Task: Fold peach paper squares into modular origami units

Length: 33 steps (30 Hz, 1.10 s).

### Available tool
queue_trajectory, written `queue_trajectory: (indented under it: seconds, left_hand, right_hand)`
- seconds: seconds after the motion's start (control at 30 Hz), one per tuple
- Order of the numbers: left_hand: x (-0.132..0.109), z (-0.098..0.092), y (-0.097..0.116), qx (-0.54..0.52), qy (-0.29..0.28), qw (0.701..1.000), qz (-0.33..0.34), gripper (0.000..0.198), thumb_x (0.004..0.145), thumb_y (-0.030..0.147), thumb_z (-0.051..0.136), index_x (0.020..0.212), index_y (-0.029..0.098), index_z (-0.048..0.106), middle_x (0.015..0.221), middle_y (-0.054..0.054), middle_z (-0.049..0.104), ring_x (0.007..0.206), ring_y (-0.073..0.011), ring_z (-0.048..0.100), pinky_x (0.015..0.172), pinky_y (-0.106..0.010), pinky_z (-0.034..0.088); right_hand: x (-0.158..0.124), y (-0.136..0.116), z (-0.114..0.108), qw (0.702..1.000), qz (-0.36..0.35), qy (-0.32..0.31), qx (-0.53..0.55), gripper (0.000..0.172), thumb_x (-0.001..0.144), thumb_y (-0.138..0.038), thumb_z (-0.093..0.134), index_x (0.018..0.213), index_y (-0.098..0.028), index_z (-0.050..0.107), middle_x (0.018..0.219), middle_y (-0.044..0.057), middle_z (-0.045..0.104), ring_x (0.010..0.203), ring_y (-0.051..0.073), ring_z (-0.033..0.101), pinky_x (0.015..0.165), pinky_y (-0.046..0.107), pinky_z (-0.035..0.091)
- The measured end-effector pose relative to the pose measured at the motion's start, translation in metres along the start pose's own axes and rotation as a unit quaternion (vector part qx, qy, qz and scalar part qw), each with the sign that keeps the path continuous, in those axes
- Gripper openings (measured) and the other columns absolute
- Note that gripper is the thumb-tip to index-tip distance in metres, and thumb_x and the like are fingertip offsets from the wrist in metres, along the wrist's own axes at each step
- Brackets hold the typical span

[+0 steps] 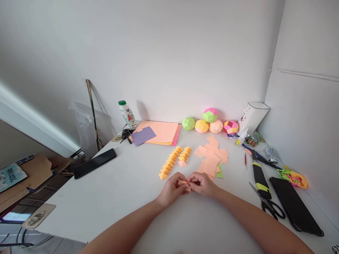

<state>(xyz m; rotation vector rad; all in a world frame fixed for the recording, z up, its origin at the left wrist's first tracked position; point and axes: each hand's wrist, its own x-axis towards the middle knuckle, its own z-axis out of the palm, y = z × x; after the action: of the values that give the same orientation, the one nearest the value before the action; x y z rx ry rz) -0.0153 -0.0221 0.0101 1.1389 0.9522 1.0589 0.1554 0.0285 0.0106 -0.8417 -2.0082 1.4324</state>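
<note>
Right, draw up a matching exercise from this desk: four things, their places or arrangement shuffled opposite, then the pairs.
Things
1. Small peach piece
2. Purple sheet
3. Orange folded pieces
4. Scissors

Places
A. Lined up in two rows
B. Beside a black phone
C. Held between the left hand and the right hand
D. Partly over a larger peach sheet

Pairs: 1-C, 2-D, 3-A, 4-B

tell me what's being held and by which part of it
A small peach paper, pinched at its left side by the left hand and right side by the right hand; exact spots are hidden.
</note>
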Motion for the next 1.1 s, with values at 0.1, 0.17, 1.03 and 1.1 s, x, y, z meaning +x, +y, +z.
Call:
queue_trajectory:
  seconds: [0.1, 0.17, 1.03, 1.1]
  left_hand:
    - [0.000, 0.000, 0.000, 0.005, 0.004, 1.000, 0.003, 0.020, 0.079, 0.031, 0.062, 0.077, 0.020, 0.045, 0.066, 0.001, 0.064, 0.061, -0.0129, 0.060, 0.059, -0.027, 0.046]
    - [-0.001, 0.000, 0.000, 0.010, 0.009, 1.000, 0.007, 0.020, 0.079, 0.032, 0.062, 0.077, 0.020, 0.046, 0.067, 0.001, 0.063, 0.063, -0.0136, 0.061, 0.060, -0.027, 0.047]
    - [0.001, -0.010, -0.002, 0.249, 0.092, 0.955, 0.134, 0.024, 0.085, 0.035, 0.055, 0.092, 0.021, 0.072, 0.083, -0.007, 0.062, 0.079, -0.0185, 0.059, 0.070, -0.031, 0.051]
    - [0.001, -0.010, -0.001, 0.247, 0.093, 0.956, 0.130, 0.023, 0.085, 0.036, 0.055, 0.092, 0.021, 0.072, 0.085, -0.007, 0.063, 0.081, -0.0190, 0.059, 0.071, -0.031, 0.050]
  right_hand:
    - [0.000, -0.003, 0.000, 1.000, 0.003, 0.001, -0.002, 0.011, 0.078, -0.029, 0.056, 0.075, -0.019, 0.055, 0.054, -0.003, 0.056, 0.051, 0.012, 0.051, 0.054, 0.025, 0.042]
    - [0.000, -0.003, -0.001, 1.000, 0.004, -0.003, -0.002, 0.011, 0.080, -0.029, 0.055, 0.077, -0.018, 0.056, 0.056, -0.002, 0.057, 0.051, 0.012, 0.051, 0.053, 0.025, 0.042]
    - [0.000, 0.011, 0.004, 0.999, 0.000, 0.047, 0.022, 0.023, 0.081, -0.035, 0.058, 0.096, -0.021, 0.046, 0.066, -0.003, 0.061, 0.051, 0.012, 0.055, 0.051, 0.024, 0.044]
    - [0.000, 0.010, 0.005, 0.997, -0.001, 0.065, 0.031, 0.025, 0.081, -0.035, 0.059, 0.093, -0.023, 0.042, 0.066, -0.004, 0.058, 0.050, 0.011, 0.054, 0.050, 0.023, 0.043]
